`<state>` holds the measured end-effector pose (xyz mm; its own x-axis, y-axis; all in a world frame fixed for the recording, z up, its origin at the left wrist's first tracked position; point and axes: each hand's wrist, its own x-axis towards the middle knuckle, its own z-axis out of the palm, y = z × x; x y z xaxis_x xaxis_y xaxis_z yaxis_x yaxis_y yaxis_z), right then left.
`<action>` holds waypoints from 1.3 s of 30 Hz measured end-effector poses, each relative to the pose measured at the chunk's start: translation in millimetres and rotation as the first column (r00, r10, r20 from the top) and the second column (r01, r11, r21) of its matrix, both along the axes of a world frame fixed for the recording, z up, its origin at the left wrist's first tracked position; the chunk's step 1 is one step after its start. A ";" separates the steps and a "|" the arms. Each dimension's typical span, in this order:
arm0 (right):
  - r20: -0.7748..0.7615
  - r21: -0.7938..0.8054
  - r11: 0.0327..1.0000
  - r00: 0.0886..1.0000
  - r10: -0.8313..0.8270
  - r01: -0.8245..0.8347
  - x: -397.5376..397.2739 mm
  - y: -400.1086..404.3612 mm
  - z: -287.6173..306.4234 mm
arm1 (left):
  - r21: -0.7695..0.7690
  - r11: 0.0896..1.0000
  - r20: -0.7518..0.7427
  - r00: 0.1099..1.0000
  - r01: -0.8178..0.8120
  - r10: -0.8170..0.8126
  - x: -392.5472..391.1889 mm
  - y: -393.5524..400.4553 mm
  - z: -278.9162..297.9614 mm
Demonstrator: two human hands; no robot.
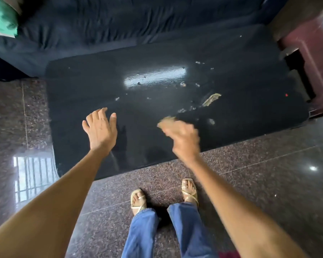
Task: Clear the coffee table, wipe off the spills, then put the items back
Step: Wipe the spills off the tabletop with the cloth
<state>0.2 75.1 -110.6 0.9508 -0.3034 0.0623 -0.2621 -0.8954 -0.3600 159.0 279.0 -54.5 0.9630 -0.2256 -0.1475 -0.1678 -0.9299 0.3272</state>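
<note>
Head view, looking down past my arms: the coffee table (93, 86) is a dark, glossy slab in front of my feet, its top bare of objects but dirty. Pale smears and crumbs (211, 99) are scattered over the right half — the longest one a tan streak right of centre — and a tiny red speck (286, 95) sits near the right edge. A bright reflection of a window lies across the middle of the top.

My left hand (100, 127) hovers over the near left part of the table, palm down, fingers straight and spread, holding nothing. My right hand (183, 138) is blurred over the near edge, right of the left one; its fingers are curled round something tan and soft-looking, a cloth (167, 121) by its look, though the blur hides its shape and I cannot tell whether it touches the tabletop.

Beyond the table a sofa (119, 21) under a dark blue cover runs across the top, with a green cushion (0, 17) at its left end. I stand on polished granite floor (268, 183) in jeans and sandals.
</note>
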 end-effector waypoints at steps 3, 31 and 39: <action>0.037 -0.078 0.911 0.914 -0.404 0.406 -26.5 -58.4 -2.3 | -0.019 1.000 -0.005 1.000 0.021 -0.021 1.9 15.6 -2.3; -0.026 0.020 0.523 0.524 -0.851 0.852 27.6 36.7 -3.0 | -0.082 0.986 0.013 0.990 -0.142 0.143 17.9 111.3 -15.3; 0.038 0.037 0.961 0.961 -0.275 0.273 90.5 275.4 2.2 | -0.139 0.951 -0.048 0.961 -0.277 0.273 31.4 161.6 -30.3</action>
<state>90.7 350.5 -108.3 0.8276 -0.5546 0.0870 -0.4798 -0.7793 -0.4031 190.4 440.6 -84.7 0.9867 0.0265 -0.1603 0.0986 -0.8819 0.4610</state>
